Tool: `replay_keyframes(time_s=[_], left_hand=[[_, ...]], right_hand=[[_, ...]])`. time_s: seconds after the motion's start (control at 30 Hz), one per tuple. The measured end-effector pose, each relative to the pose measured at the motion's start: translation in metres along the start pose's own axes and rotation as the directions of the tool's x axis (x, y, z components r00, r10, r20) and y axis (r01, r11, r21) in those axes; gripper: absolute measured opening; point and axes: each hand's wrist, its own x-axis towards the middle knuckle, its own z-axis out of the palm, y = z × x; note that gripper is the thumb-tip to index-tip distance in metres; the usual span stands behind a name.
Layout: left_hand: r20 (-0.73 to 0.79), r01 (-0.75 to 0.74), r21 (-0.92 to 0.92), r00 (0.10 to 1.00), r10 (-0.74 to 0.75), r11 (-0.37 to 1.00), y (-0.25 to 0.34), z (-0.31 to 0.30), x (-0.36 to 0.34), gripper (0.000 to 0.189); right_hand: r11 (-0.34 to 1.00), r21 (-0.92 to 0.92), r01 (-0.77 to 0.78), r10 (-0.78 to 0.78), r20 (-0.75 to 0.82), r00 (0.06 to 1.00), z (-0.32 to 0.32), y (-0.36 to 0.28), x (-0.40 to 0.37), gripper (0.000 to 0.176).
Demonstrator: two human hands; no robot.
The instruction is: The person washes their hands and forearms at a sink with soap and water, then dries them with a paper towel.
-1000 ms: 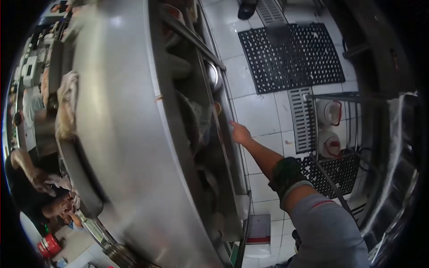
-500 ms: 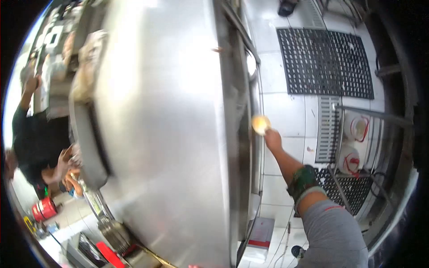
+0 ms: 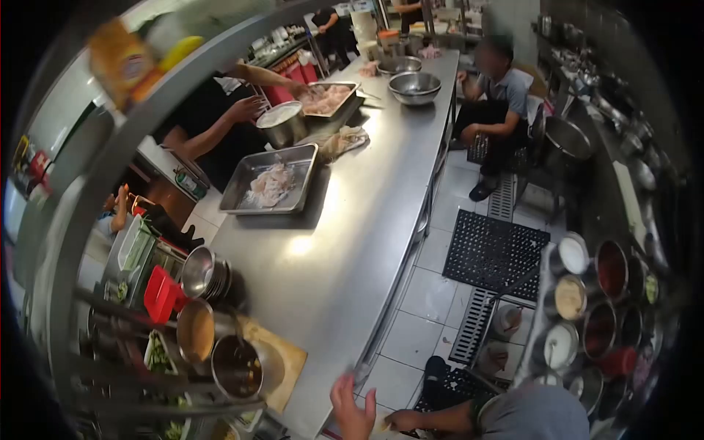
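My left hand [image 3: 353, 407] is raised by the near corner of the long steel table [image 3: 345, 271], its fingers apart and nothing plainly in them. To its right, low in the view, my right hand [image 3: 402, 421] has its fingers closed on a small pale-yellow thing [image 3: 381, 422]. Only an edge of that thing shows, and I cannot tell its kind. My right forearm crosses above the floor beside the table.
A steel tray [image 3: 297, 198] of pale raw meat lies on the table. Pots [image 3: 196, 334] and a cutting board [image 3: 293, 359] stand at the near left. Sauce containers [image 3: 569, 297] line the right. One person [image 3: 506, 103] sits beyond; another person's arm [image 3: 209, 139] reaches over the table.
The view has swung round to show the table's length and its far end. My right arm, stretched out before, is now lower and closer in. My left hand has come into view.
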Motion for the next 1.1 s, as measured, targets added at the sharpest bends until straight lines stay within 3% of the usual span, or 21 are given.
replay_keyframes(time_s=[0.03, 0.1, 0.13, 0.17, 0.27, 0.33, 0.37, 0.4, 0.47, 0.53, 0.57, 0.63, 0.67, 0.77, 0.9, 0.97, 1.03, 1.1], left_hand=[[0.012, 0.069, 0.033, 0.998, -0.070, 0.997, -0.005, -0.020, -0.049, 0.045], [0.042, 0.274, 0.028, 0.961, -0.275, 0.961, -0.031, -0.048, -0.165, 0.040], [0.075, 0.408, -0.005, 0.910, -0.407, 0.913, -0.047, -0.060, -0.226, 0.041], [0.066, 0.419, -0.017, 0.906, -0.417, 0.908, -0.052, -0.072, -0.273, 0.041], [-0.074, 0.538, -0.020, 0.840, -0.538, 0.843, -0.062, -0.102, -0.400, 0.025], [-0.100, 0.677, -0.183, 0.708, -0.699, 0.713, -0.060, -0.121, -0.465, 0.024], [-0.141, 0.702, 0.029, 0.708, -0.692, 0.712, -0.049, -0.134, -0.494, 0.024], [-0.179, 0.727, 0.232, 0.685, -0.706, 0.646, -0.021, -0.154, -0.499, 0.025], [-0.374, 0.774, 0.112, 0.614, -0.695, 0.623, 0.008, -0.172, -0.530, 0.017], [-0.295, 0.879, 0.135, 0.475, -0.829, 0.457, 0.035, -0.197, -0.550, 0.029], [-0.338, 0.902, 0.094, 0.427, -0.839, 0.421, 0.037, -0.200, -0.564, 0.028], [-0.408, 0.919, 0.036, 0.373, -0.834, 0.393, 0.023, -0.208, -0.585, 0.027], [-0.416, 0.923, 0.008, 0.353, -0.838, 0.384, 0.022, -0.210, -0.597, 0.027], [-0.424, 0.935, -0.070, 0.287, -0.859, 0.347, 0.015, -0.232, -0.609, 0.028], [-0.421, 0.940, -0.028, 0.296, -0.857, 0.339, -0.014, -0.263, -0.632, 0.029], [-0.318, 0.985, 0.013, 0.167, -0.933, 0.172, -0.028, -0.289, -0.640, 0.031], [-0.165, 0.988, 0.061, 0.152, -0.975, 0.144, -0.059, -0.314, -0.663, 0.033], [-0.092, 0.996, 0.067, 0.061, -0.994, 0.055, -0.073, -0.353, -0.672, 0.034]], right_hand=[[1.000, -0.021, 0.000, -0.001, -0.005, 1.000, -0.013, -0.040, -0.009, 0.031], [0.961, -0.251, 0.113, -0.080, 0.138, 0.987, -0.013, -0.101, -0.028, 0.027], [0.941, -0.250, 0.227, -0.187, 0.174, 0.967, 0.006, -0.118, -0.033, 0.024], [0.909, -0.242, 0.338, -0.288, 0.219, 0.932, 0.028, -0.134, -0.039, 0.021], [0.785, -0.244, 0.569, -0.412, 0.479, 0.775, 0.096, -0.221, -0.069, 0.017], [0.711, -0.186, 0.678, -0.443, 0.631, 0.637, 0.151, -0.261, -0.082, 0.015], [0.624, -0.184, 0.760, -0.478, 0.680, 0.556, 0.186, -0.270, -0.082, 0.017], [0.522, -0.148, 0.840, -0.505, 0.740, 0.444, 0.221, -0.277, -0.088, 0.018], [0.546, 0.002, 0.838, -0.510, 0.795, 0.330, 0.253, -0.301, -0.105, 0.015], [0.516, 0.056, 0.855, -0.481, 0.844, 0.235, 0.278, -0.317, -0.117, 0.012], [0.491, 0.116, 0.863, -0.455, 0.879, 0.140, 0.290, -0.326, -0.121, 0.012], [0.473, 0.051, 0.879, -0.405, 0.899, 0.165, 0.307, -0.347, -0.116, 0.012], [0.442, 0.076, 0.894, -0.392, 0.913, 0.116, 0.316, -0.356, -0.119, 0.012], [0.440, 0.088, 0.894, -0.355, 0.931, 0.083, 0.336, -0.381, -0.108, 0.012], [0.414, 0.153, 0.897, -0.365, 0.931, 0.010, 0.380, -0.395, -0.083, 0.013], [0.425, 0.173, 0.888, -0.332, 0.943, -0.025, 0.408, -0.408, -0.067, 0.012], [0.429, 0.195, 0.882, -0.330, 0.943, -0.048, 0.441, -0.420, -0.048, 0.010], [0.420, 0.255, 0.871, -0.361, 0.928, -0.097, 0.475, -0.436, -0.025, 0.010]])
